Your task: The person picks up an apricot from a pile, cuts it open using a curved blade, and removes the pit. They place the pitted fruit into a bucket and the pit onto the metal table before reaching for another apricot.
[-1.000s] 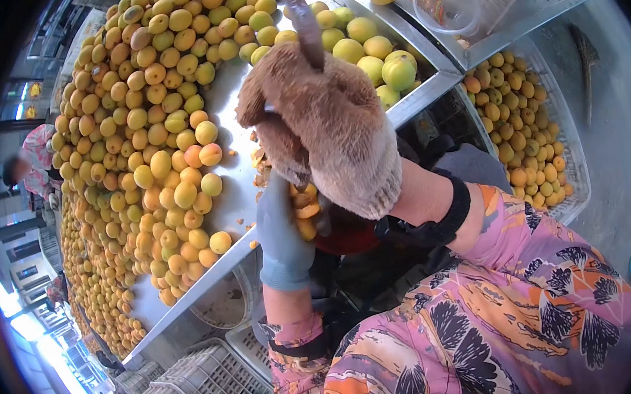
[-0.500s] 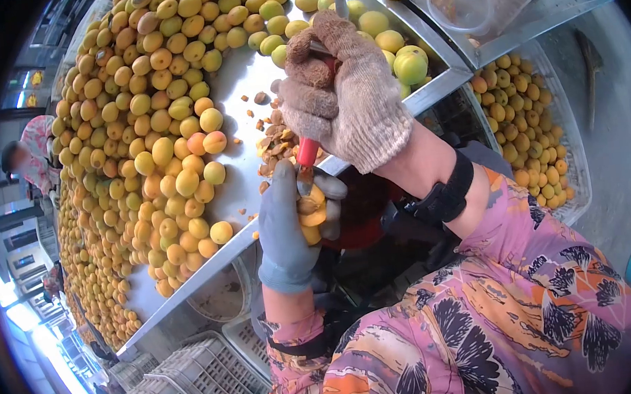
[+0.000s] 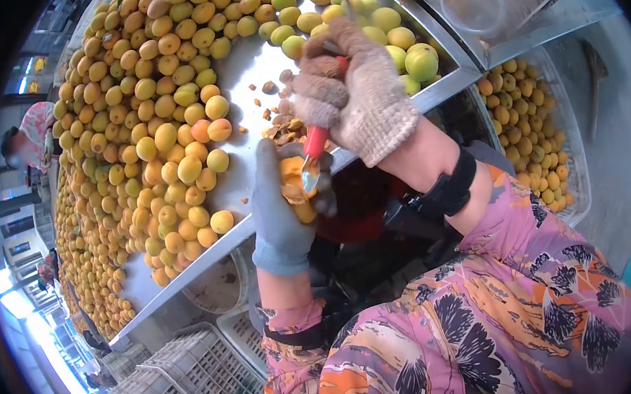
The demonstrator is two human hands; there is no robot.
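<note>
My left hand (image 3: 281, 207), in a grey glove, is closed around a cut-open apricot (image 3: 294, 176) at the metal table's front edge. In my right hand (image 3: 355, 90), gloved in soiled white knit, is a tool with a red handle (image 3: 316, 142). Its small metal tip (image 3: 310, 180) touches the orange flesh, while a blade sticks out above the fist. Behind my hands lies a small heap of brown pits and scraps (image 3: 284, 131). A large mass of yellow-orange apricots (image 3: 170, 134) covers the left of the table.
Greener fruits (image 3: 420, 63) sit in the table's corner. Beyond its rim are a clear plastic bowl (image 3: 472, 5) and a crate of apricots (image 3: 532, 128). Stacked pale crates (image 3: 189, 377) stand below the table at the lower left. Another person (image 3: 33, 138) is at the far left.
The tool's tip has come out from between my fingers and shows more clearly against the apricot's flesh. The fruit's opening now faces up more. My left hand has shifted slightly up and left.
</note>
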